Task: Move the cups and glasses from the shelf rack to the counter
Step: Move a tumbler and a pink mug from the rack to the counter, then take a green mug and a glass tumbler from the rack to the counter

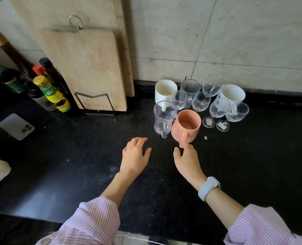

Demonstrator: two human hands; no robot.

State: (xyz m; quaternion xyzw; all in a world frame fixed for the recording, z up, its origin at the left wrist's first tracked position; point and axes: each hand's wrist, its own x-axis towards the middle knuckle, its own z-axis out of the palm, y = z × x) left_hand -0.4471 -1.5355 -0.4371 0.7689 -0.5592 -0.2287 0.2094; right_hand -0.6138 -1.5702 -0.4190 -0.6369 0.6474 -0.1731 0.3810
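Both hands hover low over the black speckled stone counter (76,174), palms down, fingers loose and spread, neither holding anything. The left hand (135,157) is clear of the cups; the right hand (186,160), with a pale grey band on its wrist (208,188), has a fingertip up against the handle of the salmon-pink plastic mug (186,124), though I cannot tell if it truly touches. That mug stands at the front of the cluster, touching or just beside a clear glass handled mug (163,117) on its left. Behind them stand two white ceramic cups (165,90), small clear tumblers and several stemmed wine glasses (219,107), packed close by the tiled wall. Off to the left, a wooden chopping board (86,68) leans in a wire stand beside dark sauce bottles (47,89).
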